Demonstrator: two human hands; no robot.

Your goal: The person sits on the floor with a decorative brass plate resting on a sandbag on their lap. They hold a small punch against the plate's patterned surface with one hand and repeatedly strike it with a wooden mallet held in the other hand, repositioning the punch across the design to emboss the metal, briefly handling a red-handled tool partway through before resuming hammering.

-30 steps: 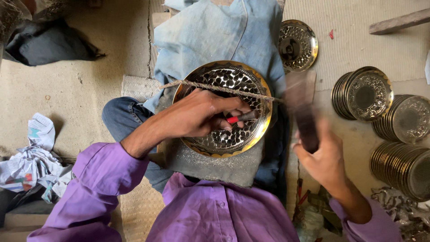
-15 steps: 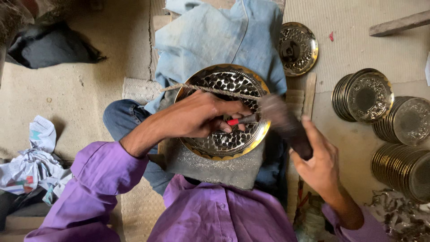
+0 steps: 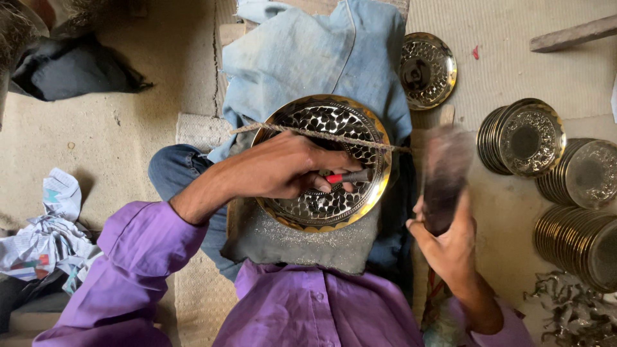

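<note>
Centrally, item one: a pierced brass plate (image 3: 324, 164), gold-rimmed, lay flat on a grey pad (image 3: 302, 241) over the person's lap, with a twisted cord (image 3: 321, 135) stretched across its upper part.

Item two: a punch with a red band (image 3: 347, 176), lying low over the plate's fretwork, pinched between the fingertips of the left hand (image 3: 276, 170).

Item three: a dark mallet (image 3: 443, 173), motion-blurred, raised to the right of the plate and gripped at its lower end in the closed right hand (image 3: 450, 247).

Risks, as judged: a glancing blow could strike the left fingers, which lay close to the punch head; a skidding tip could mar the thin openwork; the soft pad could let the plate shift.

Surroundings: a single finished plate (image 3: 427, 71) beyond; stacked plates (image 3: 524, 138) to the right on the floor; metal scraps (image 3: 572, 308) near them.
</note>
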